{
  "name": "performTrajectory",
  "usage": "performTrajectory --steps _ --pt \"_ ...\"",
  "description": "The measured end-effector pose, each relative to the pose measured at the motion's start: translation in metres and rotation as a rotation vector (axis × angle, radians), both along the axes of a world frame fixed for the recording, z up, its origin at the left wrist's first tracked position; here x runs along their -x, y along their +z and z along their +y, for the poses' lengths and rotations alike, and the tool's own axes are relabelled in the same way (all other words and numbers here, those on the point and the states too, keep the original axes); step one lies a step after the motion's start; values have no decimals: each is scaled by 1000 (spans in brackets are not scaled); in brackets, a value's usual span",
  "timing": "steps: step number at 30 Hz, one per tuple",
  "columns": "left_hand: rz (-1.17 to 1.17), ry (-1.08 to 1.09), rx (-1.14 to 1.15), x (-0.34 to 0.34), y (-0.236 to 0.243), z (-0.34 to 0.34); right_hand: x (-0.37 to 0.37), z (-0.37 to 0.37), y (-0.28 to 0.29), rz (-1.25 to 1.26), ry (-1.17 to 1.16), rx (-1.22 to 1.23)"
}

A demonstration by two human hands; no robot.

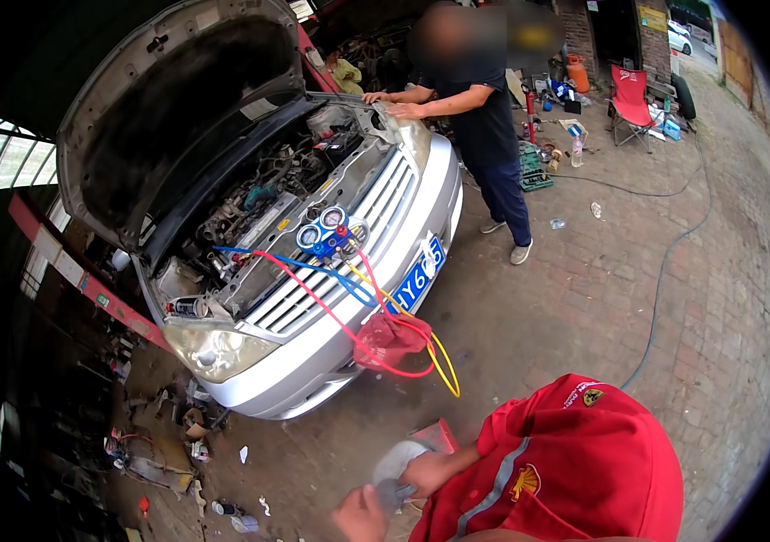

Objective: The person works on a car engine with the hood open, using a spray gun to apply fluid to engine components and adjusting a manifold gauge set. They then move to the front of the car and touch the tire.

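At the bottom centre my left hand is curled, close to my right hand, which is closed on a small grey object, too hidden to name. A pale grey, blurred thing lies behind them, beside a red item. My red sleeve fills the lower right. Ahead, a silver car has its bonnet raised. A gauge set rests on its front edge, with blue, red and yellow hoses hanging from it and a red bag against the bumper.
A co-worker stands at the car's far corner, hands on its edge. Behind are a red folding chair, gas cylinder and green toolbox. A red lift post is left. A thin hose crosses the paving; scattered parts lie lower left.
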State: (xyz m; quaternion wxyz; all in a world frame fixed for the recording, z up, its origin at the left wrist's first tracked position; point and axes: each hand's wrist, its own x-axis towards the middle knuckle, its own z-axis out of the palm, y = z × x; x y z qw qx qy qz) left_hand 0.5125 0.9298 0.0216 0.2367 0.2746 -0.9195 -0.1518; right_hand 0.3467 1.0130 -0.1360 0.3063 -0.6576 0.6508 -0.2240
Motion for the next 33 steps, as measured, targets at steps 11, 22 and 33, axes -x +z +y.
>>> performTrajectory --steps 11,22,33 --pt "383 -319 145 -5 -92 -19 -6 8 5 -120 -53 -52" --pt "443 -13 222 -91 -5 -11 -41 -15 -32 14 73 -109" --pt "340 80 28 -154 -101 -9 -114 -32 -51 45 185 -167"
